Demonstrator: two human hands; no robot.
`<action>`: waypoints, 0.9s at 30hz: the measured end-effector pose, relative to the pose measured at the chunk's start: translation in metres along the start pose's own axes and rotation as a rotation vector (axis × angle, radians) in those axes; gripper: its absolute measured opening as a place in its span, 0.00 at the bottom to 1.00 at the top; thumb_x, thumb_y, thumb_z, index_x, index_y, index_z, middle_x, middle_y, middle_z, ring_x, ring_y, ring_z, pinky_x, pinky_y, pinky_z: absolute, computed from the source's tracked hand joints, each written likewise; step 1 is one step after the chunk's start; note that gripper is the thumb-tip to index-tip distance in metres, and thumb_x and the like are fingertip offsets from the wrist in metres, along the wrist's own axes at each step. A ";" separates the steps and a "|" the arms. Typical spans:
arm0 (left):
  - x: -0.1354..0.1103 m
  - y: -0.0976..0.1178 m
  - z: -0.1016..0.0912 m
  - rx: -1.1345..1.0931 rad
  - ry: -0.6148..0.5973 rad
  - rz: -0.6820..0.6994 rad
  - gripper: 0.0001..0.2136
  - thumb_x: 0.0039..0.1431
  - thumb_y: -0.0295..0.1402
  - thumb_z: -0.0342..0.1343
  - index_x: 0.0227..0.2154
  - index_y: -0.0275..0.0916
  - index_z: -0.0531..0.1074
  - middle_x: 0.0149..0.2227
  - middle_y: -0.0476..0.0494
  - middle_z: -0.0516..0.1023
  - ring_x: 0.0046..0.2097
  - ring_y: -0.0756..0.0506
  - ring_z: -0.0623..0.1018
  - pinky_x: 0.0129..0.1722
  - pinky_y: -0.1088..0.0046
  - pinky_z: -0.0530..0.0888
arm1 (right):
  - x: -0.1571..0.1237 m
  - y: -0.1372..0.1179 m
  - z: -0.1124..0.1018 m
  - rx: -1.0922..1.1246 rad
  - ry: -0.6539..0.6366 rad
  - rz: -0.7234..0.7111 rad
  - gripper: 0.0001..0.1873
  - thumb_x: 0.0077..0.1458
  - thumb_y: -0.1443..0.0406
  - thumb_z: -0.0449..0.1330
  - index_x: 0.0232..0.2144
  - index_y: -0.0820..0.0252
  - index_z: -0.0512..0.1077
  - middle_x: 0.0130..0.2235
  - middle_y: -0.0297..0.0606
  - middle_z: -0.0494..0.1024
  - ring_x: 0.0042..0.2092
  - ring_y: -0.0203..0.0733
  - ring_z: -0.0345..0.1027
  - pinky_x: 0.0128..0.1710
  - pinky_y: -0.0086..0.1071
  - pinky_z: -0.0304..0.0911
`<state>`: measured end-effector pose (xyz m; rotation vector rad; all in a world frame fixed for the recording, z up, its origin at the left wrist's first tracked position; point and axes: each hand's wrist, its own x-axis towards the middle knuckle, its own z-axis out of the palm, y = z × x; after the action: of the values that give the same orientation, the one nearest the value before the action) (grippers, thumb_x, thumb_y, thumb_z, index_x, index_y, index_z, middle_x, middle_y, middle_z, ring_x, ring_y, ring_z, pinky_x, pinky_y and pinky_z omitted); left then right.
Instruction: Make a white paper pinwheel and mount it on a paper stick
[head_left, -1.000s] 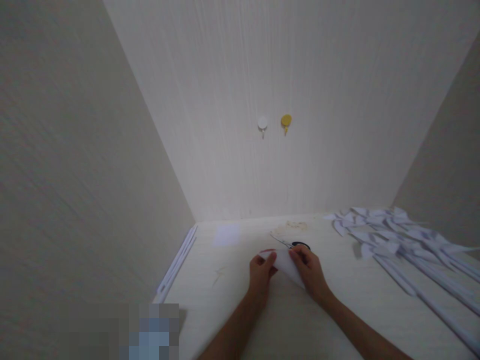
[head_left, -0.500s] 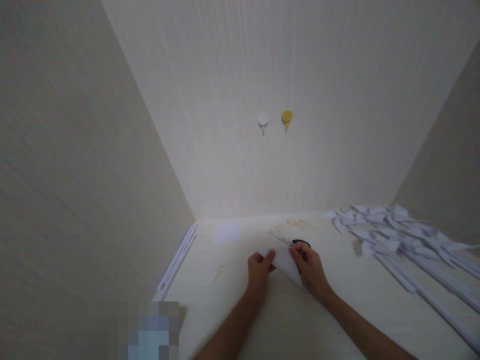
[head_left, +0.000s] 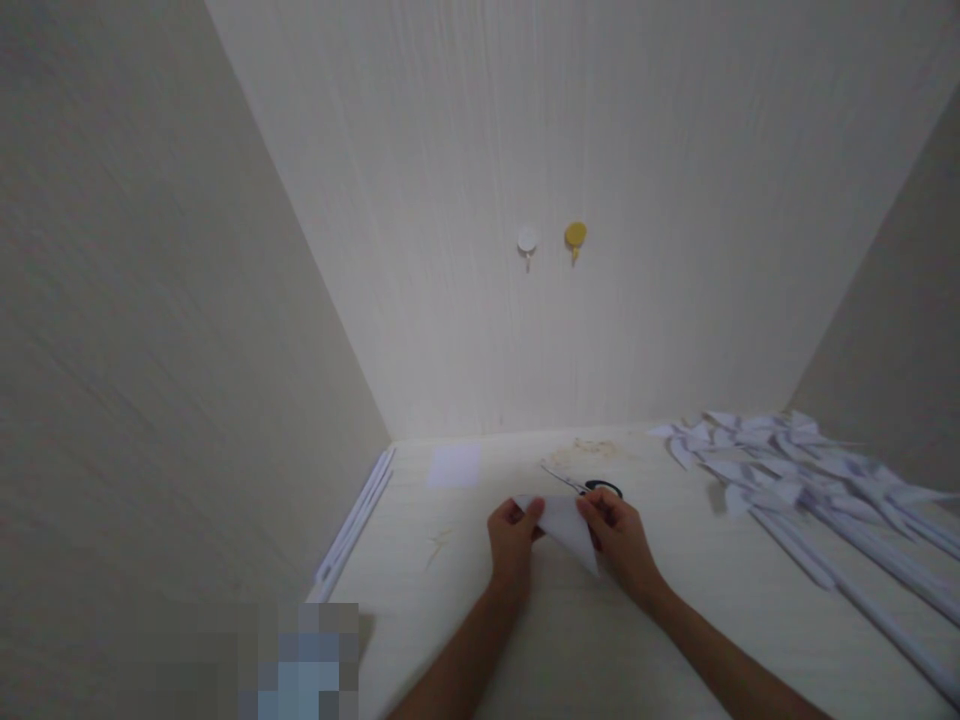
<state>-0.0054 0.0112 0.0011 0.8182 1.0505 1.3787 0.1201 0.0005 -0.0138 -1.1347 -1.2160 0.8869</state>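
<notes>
Paper (head_left: 564,522), white and folded into a pointed, roughly triangular shape, is held between both hands near the middle of the table (head_left: 570,640), towards its far side. Its long tip points down towards the person, and its upper edge runs from one hand to the other. Whether the tip touches the tabletop cannot be told.

The left hand (head_left: 511,540) is closed on the paper's left corner, which is pinched between the thumb and the curled fingers. The right hand (head_left: 619,535) grips the right side of the paper in the same way, with the fingers bent over the edge and the thumb pressed against the sheet. Both forearms reach in from the bottom edge of the view.

Just behind the right hand, scissors (head_left: 592,487) with dark handles lie flat on the table, blades pointing left and away. Beyond them the tabletop bears a faint brownish stain (head_left: 592,449). A small square sheet (head_left: 454,465) lies flat near the back left corner, well apart from the hands. Several white strips (head_left: 352,530) lie along the left edge of the table, against the side wall.

On the right a pile of folded paper pieces (head_left: 795,470), long and pointed, spreads from the back of the table towards the near right corner.

On the back wall above the table hang a white hook (head_left: 527,241) and a yellow hook (head_left: 575,235), side by side.
</notes>
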 end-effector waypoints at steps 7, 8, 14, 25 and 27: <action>0.001 0.000 0.000 -0.109 -0.020 -0.013 0.13 0.37 0.39 0.58 0.18 0.32 0.66 0.18 0.49 0.69 0.21 0.51 0.69 0.24 0.74 0.68 | 0.000 0.002 0.000 -0.026 0.019 -0.006 0.13 0.45 0.56 0.52 0.19 0.60 0.60 0.14 0.25 0.54 0.16 0.29 0.47 0.13 0.24 0.44; 0.001 0.000 0.000 -0.122 -0.014 -0.018 0.14 0.37 0.40 0.57 0.18 0.32 0.66 0.18 0.49 0.69 0.21 0.51 0.70 0.24 0.73 0.68 | 0.000 0.001 0.000 -0.031 0.026 -0.010 0.14 0.45 0.56 0.52 0.19 0.60 0.60 0.14 0.25 0.54 0.16 0.29 0.47 0.13 0.24 0.44; 0.004 0.003 -0.003 -0.188 -0.039 -0.063 0.18 0.40 0.45 0.53 0.21 0.31 0.70 0.20 0.43 0.72 0.23 0.48 0.72 0.25 0.71 0.68 | 0.000 0.001 -0.001 -0.054 0.020 -0.021 0.13 0.46 0.56 0.52 0.19 0.60 0.60 0.15 0.26 0.55 0.16 0.30 0.49 0.14 0.24 0.46; 0.000 -0.008 0.002 0.082 -0.137 -0.093 0.16 0.31 0.39 0.60 0.21 0.29 0.71 0.20 0.43 0.72 0.22 0.48 0.71 0.24 0.71 0.69 | -0.002 -0.002 0.000 -0.146 0.055 -0.111 0.12 0.47 0.58 0.52 0.19 0.60 0.61 0.18 0.30 0.60 0.21 0.33 0.54 0.18 0.26 0.52; -0.002 -0.008 0.002 0.140 -0.151 -0.087 0.15 0.32 0.38 0.60 0.21 0.28 0.71 0.20 0.42 0.73 0.23 0.47 0.71 0.24 0.71 0.69 | -0.002 -0.001 0.000 -0.127 0.048 -0.093 0.13 0.46 0.57 0.52 0.19 0.60 0.61 0.17 0.29 0.59 0.20 0.33 0.53 0.17 0.26 0.51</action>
<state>-0.0001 0.0089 -0.0049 0.9531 1.0604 1.1618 0.1199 -0.0014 -0.0130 -1.1840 -1.2899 0.7169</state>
